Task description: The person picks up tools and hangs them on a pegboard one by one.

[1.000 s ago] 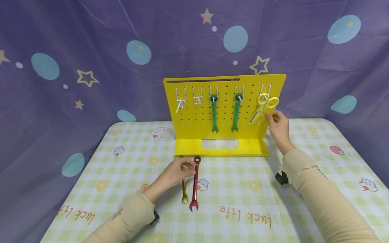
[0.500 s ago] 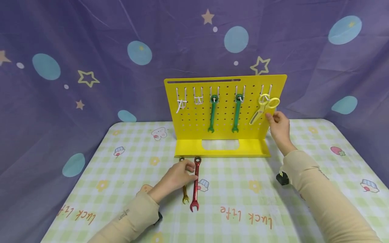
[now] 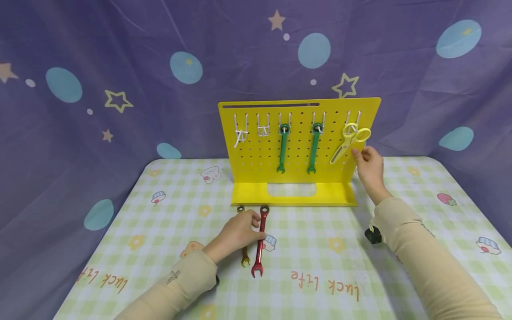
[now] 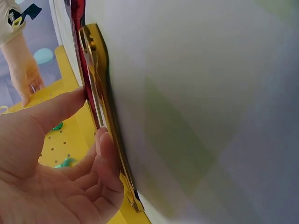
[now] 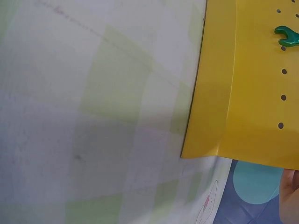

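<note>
My left hand (image 3: 240, 229) is at the red combination wrench (image 3: 259, 255) on the table, its thumb across the handle and its fingers curled beside it. Partly hidden under that hand lies a gold combination wrench (image 3: 245, 258); in the left wrist view the gold wrench (image 4: 105, 88) lies nearer the camera than the red wrench (image 4: 81, 51). My right hand (image 3: 370, 169) grips the right edge of the yellow pegboard (image 3: 260, 162), thumb in front. Two green wrenches (image 3: 282, 151) (image 3: 314, 151) and yellow scissors (image 3: 349, 141) hang from its white hooks.
Two more white hooks (image 3: 241, 135) (image 3: 263, 129) at the board's left bear nothing. The board's base tray (image 3: 248, 193) stands on a checked tablecloth (image 3: 320, 266). Behind the table hangs a purple curtain (image 3: 248, 53).
My left hand has shifted slightly right and its thumb has come over the red wrench, whose ring end has moved a little right. A green wrench has swung slightly. My right hand stays put.
</note>
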A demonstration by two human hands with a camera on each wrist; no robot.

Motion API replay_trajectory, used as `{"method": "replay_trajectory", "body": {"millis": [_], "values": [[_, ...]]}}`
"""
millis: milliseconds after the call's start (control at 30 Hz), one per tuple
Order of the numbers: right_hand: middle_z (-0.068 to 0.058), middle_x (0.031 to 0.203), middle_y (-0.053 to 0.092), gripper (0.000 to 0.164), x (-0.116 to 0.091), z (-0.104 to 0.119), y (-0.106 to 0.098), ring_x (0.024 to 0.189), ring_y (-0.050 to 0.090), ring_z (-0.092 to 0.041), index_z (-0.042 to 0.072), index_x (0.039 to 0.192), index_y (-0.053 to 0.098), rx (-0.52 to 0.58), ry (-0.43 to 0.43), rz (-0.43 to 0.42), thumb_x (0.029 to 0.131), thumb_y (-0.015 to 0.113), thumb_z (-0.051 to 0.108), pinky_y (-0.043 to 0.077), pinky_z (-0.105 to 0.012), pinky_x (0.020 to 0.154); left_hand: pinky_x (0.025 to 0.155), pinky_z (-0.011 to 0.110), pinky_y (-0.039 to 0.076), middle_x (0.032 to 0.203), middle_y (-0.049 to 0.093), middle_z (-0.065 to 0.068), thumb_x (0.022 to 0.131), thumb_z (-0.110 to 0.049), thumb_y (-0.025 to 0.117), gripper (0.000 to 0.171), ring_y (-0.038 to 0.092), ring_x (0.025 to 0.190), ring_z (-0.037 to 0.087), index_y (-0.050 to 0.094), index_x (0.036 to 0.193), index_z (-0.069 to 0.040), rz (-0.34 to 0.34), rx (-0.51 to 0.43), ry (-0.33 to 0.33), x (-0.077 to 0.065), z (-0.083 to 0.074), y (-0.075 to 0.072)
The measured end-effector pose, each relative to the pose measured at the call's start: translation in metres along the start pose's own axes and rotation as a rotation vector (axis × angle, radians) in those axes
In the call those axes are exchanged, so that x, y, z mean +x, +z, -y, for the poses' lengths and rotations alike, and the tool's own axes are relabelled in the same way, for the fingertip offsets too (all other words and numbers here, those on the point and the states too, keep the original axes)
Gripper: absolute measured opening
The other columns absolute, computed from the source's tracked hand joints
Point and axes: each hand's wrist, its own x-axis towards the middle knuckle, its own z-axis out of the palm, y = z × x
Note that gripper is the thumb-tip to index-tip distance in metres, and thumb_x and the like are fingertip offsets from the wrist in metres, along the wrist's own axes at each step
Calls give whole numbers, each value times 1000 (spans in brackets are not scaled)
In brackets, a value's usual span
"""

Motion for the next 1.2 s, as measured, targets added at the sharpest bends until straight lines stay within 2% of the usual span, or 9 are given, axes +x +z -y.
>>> {"method": "replay_trajectory", "body": {"millis": [200,367,500,767,967,1200], "values": [[-20,117,63,49,1,-1,0,95,57,-11,-4,121,57,2,-1,1,101,50,40,45,-24,80,76,35,49,90,67,-1,83,-20,80,37,59,78,15,66,113,-4,24,-11,4,2,-7,5],[-20,117,63,49,1,-1,-1,97,58,-12,-3,121,57,1,2,0,101,50,41,45,-24,80,67,29,50,81,67,-2,82,-17,78,29,59,66,11,69,107,-4,46,-14,4,5,-15,9],[-19,115,63,47,2,-2,0,95,57,-11,-3,118,57,12,2,-7,101,51,39,44,-23,78,61,27,49,78,65,-2,81,-15,78,27,59,62,10,70,104,-4,69,-38,5,6,-20,12],[-18,114,64,44,1,-2,1,97,58,-12,-3,117,57,23,-6,-9,101,51,38,44,-23,80,65,28,48,77,63,-4,81,-15,77,22,57,68,11,72,101,-7,95,-83,4,7,-21,16],[-16,112,64,44,2,-2,0,96,58,-11,-2,117,57,27,-11,-5,101,51,38,44,-23,80,63,26,47,76,64,-4,81,-11,76,21,57,66,11,72,101,-6,127,-124,41,8,-21,15],[-17,113,64,44,2,-3,0,97,58,-12,-2,116,58,22,-8,4,101,51,39,44,-24,80,60,24,46,79,63,-2,84,-10,75,22,55,66,12,67,103,-3,145,-167,40,10,-26,12]]}}
